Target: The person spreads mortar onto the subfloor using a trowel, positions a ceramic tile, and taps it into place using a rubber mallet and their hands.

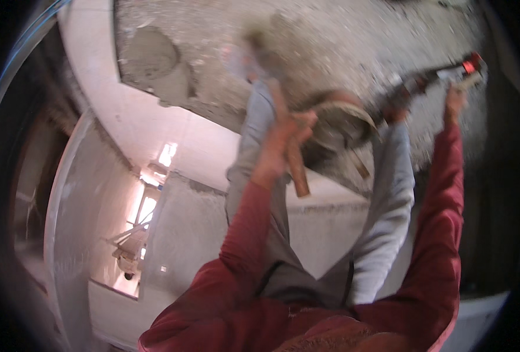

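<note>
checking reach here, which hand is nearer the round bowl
Left. The left hand, closed around a wooden handle, is just left of the round bowl; the right hand is farther off, right of the grey trouser leg.

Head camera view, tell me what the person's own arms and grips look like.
The left sleeve and right sleeve are long, dark red and plain. The left one stops short of the wrist. No glove shows on the left grip or right grip.
</note>
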Demonstrator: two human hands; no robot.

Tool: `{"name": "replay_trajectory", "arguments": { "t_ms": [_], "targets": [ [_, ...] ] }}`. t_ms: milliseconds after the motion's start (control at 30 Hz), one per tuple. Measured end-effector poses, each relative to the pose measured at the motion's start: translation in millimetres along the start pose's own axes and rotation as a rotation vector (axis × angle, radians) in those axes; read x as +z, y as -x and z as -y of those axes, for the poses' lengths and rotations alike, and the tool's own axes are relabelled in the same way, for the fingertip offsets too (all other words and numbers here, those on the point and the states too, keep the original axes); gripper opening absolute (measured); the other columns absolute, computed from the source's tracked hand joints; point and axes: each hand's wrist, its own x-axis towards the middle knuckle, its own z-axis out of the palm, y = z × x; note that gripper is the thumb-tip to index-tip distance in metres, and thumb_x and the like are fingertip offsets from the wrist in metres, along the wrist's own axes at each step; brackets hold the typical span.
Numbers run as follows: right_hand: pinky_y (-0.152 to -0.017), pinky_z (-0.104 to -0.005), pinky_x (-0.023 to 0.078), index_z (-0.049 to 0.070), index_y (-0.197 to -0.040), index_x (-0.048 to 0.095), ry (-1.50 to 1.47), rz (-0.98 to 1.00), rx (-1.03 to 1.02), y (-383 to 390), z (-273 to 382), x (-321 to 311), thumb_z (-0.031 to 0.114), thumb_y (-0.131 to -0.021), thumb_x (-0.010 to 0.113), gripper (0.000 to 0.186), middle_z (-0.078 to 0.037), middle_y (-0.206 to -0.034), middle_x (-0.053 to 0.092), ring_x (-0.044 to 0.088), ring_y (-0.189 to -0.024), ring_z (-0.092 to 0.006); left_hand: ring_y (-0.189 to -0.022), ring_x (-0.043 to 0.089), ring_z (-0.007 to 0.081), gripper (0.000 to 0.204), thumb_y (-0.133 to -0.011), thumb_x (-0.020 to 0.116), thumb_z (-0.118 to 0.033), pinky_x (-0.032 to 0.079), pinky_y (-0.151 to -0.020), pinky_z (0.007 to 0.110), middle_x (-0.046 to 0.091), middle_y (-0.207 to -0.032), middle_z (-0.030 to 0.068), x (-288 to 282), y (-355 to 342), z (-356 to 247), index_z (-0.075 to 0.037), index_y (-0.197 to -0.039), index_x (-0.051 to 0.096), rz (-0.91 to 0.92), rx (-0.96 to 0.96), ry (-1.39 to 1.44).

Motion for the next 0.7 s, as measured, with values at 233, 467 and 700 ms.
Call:
{"name": "replay_trajectory", "arguments": {
  "t_ms": [233,467,700],
  "targets": [
    [-0.12,-0.0487,0.028,0.003,-0.141,0.052,-0.344,0.633,-0.173,199,195,-11,0.024,-0.099,0.056,0.048,-0.025,-0.142,0.054,0.045,-0.137,-0.0433,-0.135,0.053,0.0341,0.047,-0.104,0.047,-0.025,0.044,-0.114,0.041,0.051,-0.145,0.0264,4,0,-6,0.01,-0.135,0.051,-0.1,-0.004,0.014],
    [-0.099,-0.0507,0.044,-0.003,-0.136,0.052,-0.296,0.387,0.119,311,270,-69,0.033,-0.107,0.046,0.047,-0.029,-0.122,0.06,0.059,-0.112,-0.0466,-0.137,0.05,0.0373,0.051,-0.104,0.048,-0.028,0.041,-0.116,0.044,0.049,-0.146,0.0279,-3,-2,-9,0.011,-0.136,0.049,-0.051,-0.048,0.142],
    [-0.086,-0.0459,0.049,-0.002,-0.125,0.059,-0.507,0.65,0.185,390,268,-91,0.033,-0.106,0.049,0.041,-0.025,-0.108,0.064,0.062,-0.096,-0.0383,-0.136,0.052,0.0356,0.049,-0.102,0.053,-0.031,0.039,-0.116,0.045,0.053,-0.145,0.0235,-16,15,-35,0.006,-0.134,0.055,0.004,0.037,0.118]
  ]
}}
